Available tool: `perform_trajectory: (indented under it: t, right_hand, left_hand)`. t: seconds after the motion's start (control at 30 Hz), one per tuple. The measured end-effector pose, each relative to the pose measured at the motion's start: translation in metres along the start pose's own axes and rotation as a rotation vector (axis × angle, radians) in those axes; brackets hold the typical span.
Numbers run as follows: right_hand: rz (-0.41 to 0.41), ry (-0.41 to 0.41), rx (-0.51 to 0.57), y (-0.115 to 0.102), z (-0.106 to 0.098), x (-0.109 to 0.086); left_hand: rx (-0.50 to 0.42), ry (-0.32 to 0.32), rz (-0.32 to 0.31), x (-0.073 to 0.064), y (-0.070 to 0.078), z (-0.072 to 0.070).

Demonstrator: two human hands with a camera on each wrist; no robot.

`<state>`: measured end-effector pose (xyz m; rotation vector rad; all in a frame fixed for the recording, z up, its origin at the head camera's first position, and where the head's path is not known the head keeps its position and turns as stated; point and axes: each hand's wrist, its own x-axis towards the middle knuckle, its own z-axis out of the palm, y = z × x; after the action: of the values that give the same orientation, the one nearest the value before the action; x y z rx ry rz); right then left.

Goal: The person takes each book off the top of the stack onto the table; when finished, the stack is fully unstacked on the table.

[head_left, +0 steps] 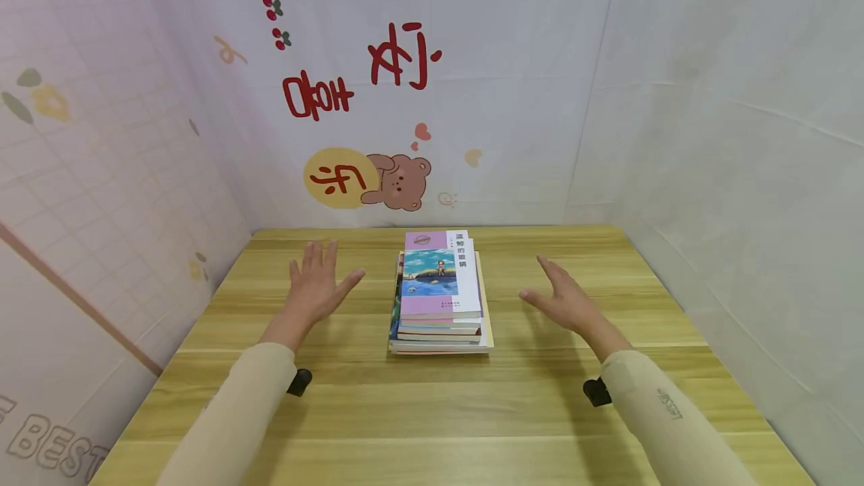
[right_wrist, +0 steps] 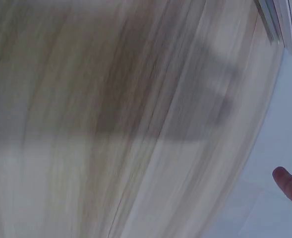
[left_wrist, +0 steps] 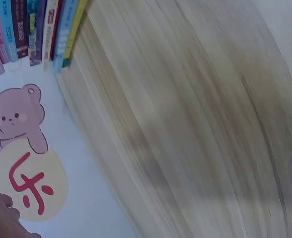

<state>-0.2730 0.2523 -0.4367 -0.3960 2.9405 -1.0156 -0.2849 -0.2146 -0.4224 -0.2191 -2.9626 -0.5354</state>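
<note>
A stack of several books (head_left: 442,347) lies in the middle of the wooden table. On top is a paperback (head_left: 432,272) with a pink and white cover and a seaside picture. To the left of the stack, my left hand (head_left: 316,287) is held with fingers spread, touching nothing. My right hand (head_left: 567,302) is on the other side, fingers extended and thumb apart, likewise holding nothing. The left wrist view shows the colourful book spines (left_wrist: 34,32) at its upper left. At the upper right of the right wrist view are the page edges (right_wrist: 284,22).
The wooden table (head_left: 432,418) is bounded by a back wall sheet (head_left: 513,96) with red characters and a bear print. Pale side walls (head_left: 756,193) stand at left and right. A black wrist device (head_left: 597,391) shows under each forearm.
</note>
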Motion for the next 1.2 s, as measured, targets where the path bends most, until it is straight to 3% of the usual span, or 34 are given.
perform_trajectory:
  t: [0.37,0.57,0.9,1.2]
  right_hand:
    - [0.045,0.005,0.125,-0.012,0.012,-0.007]
    - [0.061,-0.036,0.191,-0.02,0.018,-0.01]
    - [0.03,-0.106,0.233,-0.016,0.04,-0.012]
    - [0.011,-0.138,0.34,-0.014,0.057,-0.017]
  left_hand:
    - [-0.089,-0.007,0.02,0.004,0.018,0.01]
    - [-0.121,-0.018,0.037,0.005,0.028,0.013]
    - [-0.169,-0.041,0.06,0.0,0.046,0.016]
    - [-0.208,-0.054,0.101,-0.005,0.054,0.02]
